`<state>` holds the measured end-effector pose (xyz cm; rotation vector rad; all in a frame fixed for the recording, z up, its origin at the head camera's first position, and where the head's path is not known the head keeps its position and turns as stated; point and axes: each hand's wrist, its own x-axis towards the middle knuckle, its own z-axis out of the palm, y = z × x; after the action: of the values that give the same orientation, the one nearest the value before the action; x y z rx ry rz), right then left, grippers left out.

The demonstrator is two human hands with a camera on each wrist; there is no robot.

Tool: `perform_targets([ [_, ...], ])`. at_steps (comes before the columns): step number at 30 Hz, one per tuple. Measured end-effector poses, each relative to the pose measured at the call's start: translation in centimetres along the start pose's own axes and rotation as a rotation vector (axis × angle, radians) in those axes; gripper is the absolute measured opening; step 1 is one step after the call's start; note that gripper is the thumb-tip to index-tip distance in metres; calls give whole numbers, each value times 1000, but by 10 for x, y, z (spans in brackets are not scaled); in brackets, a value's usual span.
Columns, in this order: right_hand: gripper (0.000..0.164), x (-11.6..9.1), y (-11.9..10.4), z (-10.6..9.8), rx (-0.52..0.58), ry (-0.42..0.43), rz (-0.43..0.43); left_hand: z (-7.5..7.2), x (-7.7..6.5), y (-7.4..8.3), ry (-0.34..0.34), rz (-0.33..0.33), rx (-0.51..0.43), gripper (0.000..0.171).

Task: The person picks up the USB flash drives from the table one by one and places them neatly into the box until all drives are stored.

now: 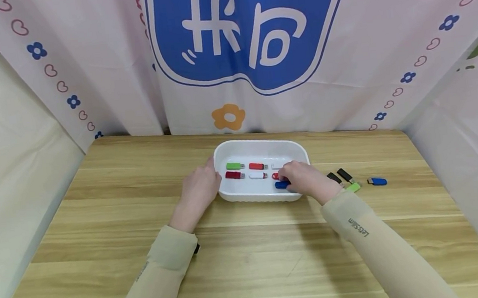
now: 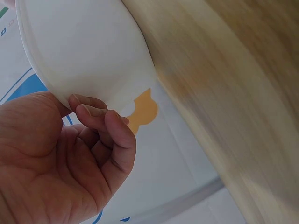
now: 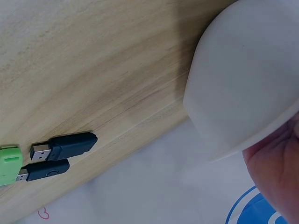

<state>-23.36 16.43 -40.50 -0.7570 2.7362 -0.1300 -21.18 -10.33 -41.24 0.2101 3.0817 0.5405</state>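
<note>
A white plastic tray [image 1: 266,197] stands near the table's back edge, with several USB sticks lying in rows inside. Among them are a green USB stick [image 1: 234,166], an orange-red one, a dark red one and white ones. At the tray's left end, my left hand [image 1: 201,185] grips the rim, its fingers curled against the outer wall in the left wrist view. My right hand [image 1: 306,178] reaches over the right end and holds a blue USB stick [image 1: 281,184] low inside the tray, beside a red USB stick [image 1: 275,176]. In the right wrist view, the tray wall hides its fingertips.
On the table right of the tray lie two black USB sticks [image 3: 72,145], a light green USB stick [image 3: 10,165] and another blue USB stick [image 1: 377,181]. A printed cloth [image 1: 125,83] hangs behind the wooden table [image 1: 252,265], with pale sheets at both sides.
</note>
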Motion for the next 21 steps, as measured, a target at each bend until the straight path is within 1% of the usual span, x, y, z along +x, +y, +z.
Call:
perform_targets([
  [6,8,2,1,0,-5,-9,3,0,0,0,4,1,-9,53],
  [10,7,1,2,0,-6,4,-5,0,0,0,8,3,-9,52],
  [14,7,-2,3,-1,8,37,-21,1,1,0,10,5,-13,53],
  [21,12,-9,4,-1,63,107,7,1,1,0,2,-7,-3,53],
])
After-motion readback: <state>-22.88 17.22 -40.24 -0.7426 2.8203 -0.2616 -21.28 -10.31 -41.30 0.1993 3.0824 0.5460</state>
